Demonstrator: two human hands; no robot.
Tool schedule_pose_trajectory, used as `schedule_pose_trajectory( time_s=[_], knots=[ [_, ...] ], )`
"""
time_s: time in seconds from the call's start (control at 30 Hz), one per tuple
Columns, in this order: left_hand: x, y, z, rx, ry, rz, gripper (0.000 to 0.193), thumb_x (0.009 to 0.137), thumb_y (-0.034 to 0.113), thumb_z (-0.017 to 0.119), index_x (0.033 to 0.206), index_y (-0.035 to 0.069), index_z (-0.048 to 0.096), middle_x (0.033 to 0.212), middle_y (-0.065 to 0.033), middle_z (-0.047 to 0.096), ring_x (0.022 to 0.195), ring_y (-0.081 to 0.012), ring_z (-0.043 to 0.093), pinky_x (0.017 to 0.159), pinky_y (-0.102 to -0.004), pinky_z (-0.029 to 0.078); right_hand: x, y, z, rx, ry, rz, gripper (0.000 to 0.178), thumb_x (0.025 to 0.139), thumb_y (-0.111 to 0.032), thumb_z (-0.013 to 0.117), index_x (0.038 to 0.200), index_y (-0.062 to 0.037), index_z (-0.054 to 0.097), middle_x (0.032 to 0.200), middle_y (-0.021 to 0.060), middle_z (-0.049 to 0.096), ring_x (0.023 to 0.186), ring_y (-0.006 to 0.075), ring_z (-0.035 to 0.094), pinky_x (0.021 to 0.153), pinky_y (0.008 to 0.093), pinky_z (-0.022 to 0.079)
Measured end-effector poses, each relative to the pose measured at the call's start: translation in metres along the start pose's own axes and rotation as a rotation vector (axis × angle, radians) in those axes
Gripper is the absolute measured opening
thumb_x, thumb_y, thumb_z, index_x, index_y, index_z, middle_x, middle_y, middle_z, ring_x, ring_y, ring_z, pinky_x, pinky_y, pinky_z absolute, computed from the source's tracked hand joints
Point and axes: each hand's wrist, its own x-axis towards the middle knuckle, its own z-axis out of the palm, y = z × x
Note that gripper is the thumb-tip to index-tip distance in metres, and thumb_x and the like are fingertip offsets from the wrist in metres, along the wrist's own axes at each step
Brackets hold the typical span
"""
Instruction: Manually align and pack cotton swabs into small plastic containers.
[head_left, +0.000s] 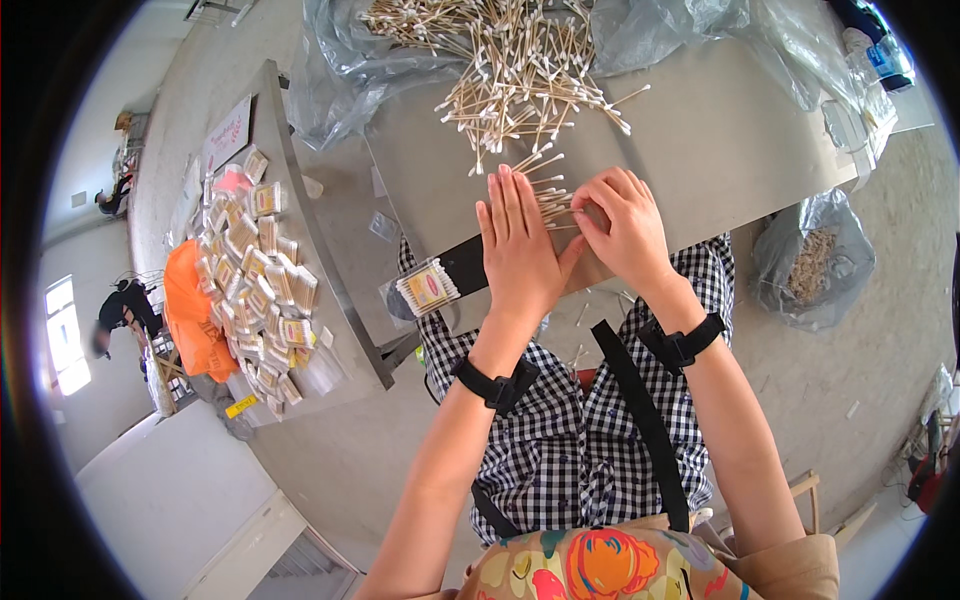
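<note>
A small row of cotton swabs [552, 204] lies on the metal tabletop between my two hands. My left hand [522, 245] is laid flat beside the row, fingers stretched out and the palm side hidden. From the other side, my right hand [624, 222] curls in, thumb and fingertips pinched at the ends of the swabs. Farther off, a large loose heap of cotton swabs [520, 75] spreads toward my hands from a clear plastic bag [345, 75]. A filled pack of cotton swabs [428, 288] rests near the table's front edge, left of my left hand.
On a side table at left lie many packed swab packs [250, 270] and an orange bag [190, 310]. A clear bag with brownish bits [815, 255] stands at right, below the metal table [720, 130]. Another person [130, 305] bends over at far left.
</note>
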Motion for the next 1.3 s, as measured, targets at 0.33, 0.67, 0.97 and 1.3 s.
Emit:
schedule_pose_trajectory(
  time_s=[0.33, 0.67, 0.97, 1.3],
  knots=[
    [0.003, 0.0, 0.004, 0.02, 0.037, 0.028, 0.104, 0.091, 0.065, 0.054, 0.152, -0.012, 0.018, 0.159, -0.0304, 0.02, 0.15, -0.0416, 0.018, 0.12, -0.0563, 0.017, 0.016, -0.005, -0.035, -0.306, -0.149, -0.049, 0.008, 0.081, -0.009, 0.066, 0.082, -0.0058, 0.059, 0.087, 0.0091, 0.061, 0.09, 0.0302, 0.06, 0.08, 0.0403, 0.048],
    [-0.005, 0.005, -0.024, -0.101, -0.082, 0.0, 0.102, 0.091, 0.06, 0.06, 0.153, -0.009, 0.019, 0.158, -0.0231, 0.027, 0.15, -0.0385, 0.019, 0.12, -0.0581, 0.013, -0.127, 0.113, -0.276, -0.509, 0.112, 0.666, 0.01, 0.088, -0.006, 0.068, 0.097, -0.0014, 0.065, 0.092, 0.0104, 0.068, 0.08, 0.0207, 0.065, 0.076, 0.0327, 0.051],
    [-0.002, 0.013, -0.003, 0.041, -0.036, 0.074, 0.107, 0.091, 0.068, 0.051, 0.151, -0.014, 0.019, 0.158, -0.0317, 0.023, 0.149, -0.0422, 0.021, 0.12, -0.0541, 0.019, -0.094, 0.1, -0.205, -0.311, 0.194, 0.559, 0.021, 0.091, -0.008, 0.067, 0.111, -0.0007, 0.067, 0.101, 0.0092, 0.07, 0.094, 0.0192, 0.066, 0.086, 0.0322, 0.05],
    [0.033, 0.01, 0.009, 0.084, 0.062, 0.05, 0.109, 0.09, 0.07, 0.049, 0.149, -0.017, 0.02, 0.156, -0.0346, 0.023, 0.148, -0.0439, 0.022, 0.118, -0.0544, 0.023, 0.024, -0.016, -0.046, 0.109, 0.045, 0.142, 0.02, 0.087, -0.001, 0.063, 0.107, -0.0027, 0.064, 0.1, 0.0139, 0.065, 0.097, 0.0314, 0.064, 0.084, 0.0399, 0.05]
  ],
)
